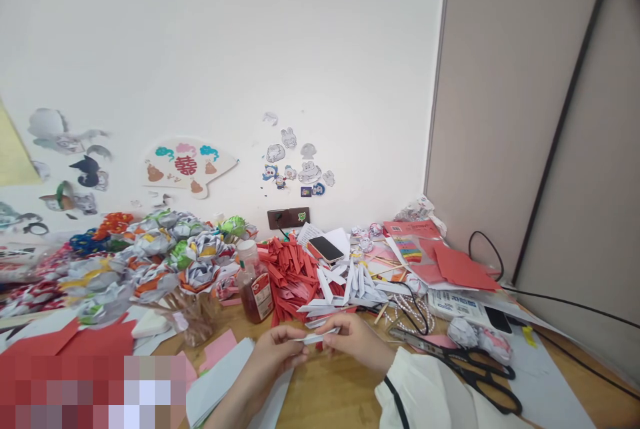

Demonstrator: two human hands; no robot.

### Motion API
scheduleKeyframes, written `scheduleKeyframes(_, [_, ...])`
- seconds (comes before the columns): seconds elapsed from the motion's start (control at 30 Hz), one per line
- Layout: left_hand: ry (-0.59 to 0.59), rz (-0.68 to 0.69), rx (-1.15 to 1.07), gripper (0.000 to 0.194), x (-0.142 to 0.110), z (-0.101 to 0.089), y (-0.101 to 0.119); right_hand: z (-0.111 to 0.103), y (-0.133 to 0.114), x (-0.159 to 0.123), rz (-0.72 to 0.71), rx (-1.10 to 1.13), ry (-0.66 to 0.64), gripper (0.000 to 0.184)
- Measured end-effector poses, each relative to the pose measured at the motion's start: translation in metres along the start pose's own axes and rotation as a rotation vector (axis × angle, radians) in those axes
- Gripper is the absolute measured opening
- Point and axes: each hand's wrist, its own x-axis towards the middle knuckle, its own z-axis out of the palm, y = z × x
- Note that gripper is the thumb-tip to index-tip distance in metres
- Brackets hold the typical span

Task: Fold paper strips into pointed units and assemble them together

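A narrow folded strip of white paper is stretched between my two hands, low over the wooden table. My left hand pinches its left end between thumb and fingers. At the other end, my right hand grips it the same way, thumb below and fingers above. Just beyond the hands lie a heap of folded red paper strips and a pile of folded white strips. A stack of white paper sheets lies beside my left forearm.
A bottle of reddish liquid stands left of the red heap. Paper flowers crowd the back left. Black-handled scissors lie near my right sleeve. A phone rests behind the strips, and red paper sheets lie at right.
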Motion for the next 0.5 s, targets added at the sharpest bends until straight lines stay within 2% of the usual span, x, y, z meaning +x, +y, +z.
scheduleKeyframes(0.2, [0.0, 0.081, 0.075, 0.033, 0.004, 0.0, -0.006, 0.001, 0.001, 0.001, -0.024, -0.048, 0.023, 0.025])
scheduleKeyframes(0.37, [-0.018, 0.161, 0.154, 0.049, 0.01, 0.0, -0.011, 0.002, 0.001, 0.001, 0.01, -0.147, 0.053, 0.022])
scheduleKeyframes(0.5, [-0.093, 0.092, 0.374, 0.038, 0.01, -0.001, -0.012, 0.002, -0.004, -0.001, -0.015, -0.25, 0.059, 0.016])
